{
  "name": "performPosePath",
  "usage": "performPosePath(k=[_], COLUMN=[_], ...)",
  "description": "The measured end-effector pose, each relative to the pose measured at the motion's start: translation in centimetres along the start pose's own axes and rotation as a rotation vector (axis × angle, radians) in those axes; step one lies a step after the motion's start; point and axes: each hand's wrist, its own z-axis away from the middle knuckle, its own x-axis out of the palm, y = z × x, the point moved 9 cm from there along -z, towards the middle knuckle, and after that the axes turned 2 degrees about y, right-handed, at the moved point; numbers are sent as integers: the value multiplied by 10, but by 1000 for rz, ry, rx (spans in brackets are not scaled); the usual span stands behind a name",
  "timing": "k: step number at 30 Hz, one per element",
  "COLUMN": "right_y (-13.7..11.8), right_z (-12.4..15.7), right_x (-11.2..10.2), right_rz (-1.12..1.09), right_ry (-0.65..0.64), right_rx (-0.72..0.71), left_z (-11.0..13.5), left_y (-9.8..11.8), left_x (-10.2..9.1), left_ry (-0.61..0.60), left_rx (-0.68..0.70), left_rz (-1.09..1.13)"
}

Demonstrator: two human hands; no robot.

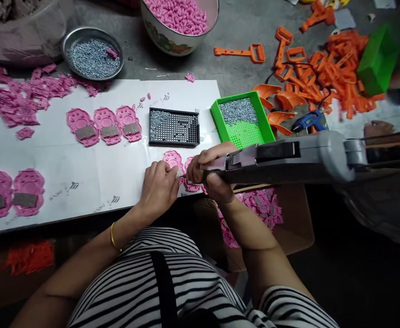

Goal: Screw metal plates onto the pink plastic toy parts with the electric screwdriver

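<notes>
Pink plastic casings (172, 157) lie at the near edge of a white-covered table (84, 175), partly hidden beneath both hands. The left hand (159, 184) bends its fingers over one, its exact hold unclear; the right hand (216, 153) grips a power screwdriver (268, 165), long axis crosswise, tip aimed at the left hand. Just beyond, a black perforated tray (174, 143) and green tray (216, 120) hold screws (237, 111); a flowered bowl (172, 45) holds pink pieces (177, 16).
</notes>
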Motion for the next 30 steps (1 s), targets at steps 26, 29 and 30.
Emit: performPosePath(k=[26,29,30], right_y=[-21,-2,1], right_z=[-74,-83,-84], right_x=[-46,-46,-46], right_rz=[-22,13,14], right_ry=[196,209,208], right_rx=[-340,-279,-274], left_z=[-1,1,2], left_y=[-3,-7,-8], left_x=[-5,-10,-11], left_ry=[5,43,53], left_rx=[12,20,21], left_rz=[-22,-14,-11])
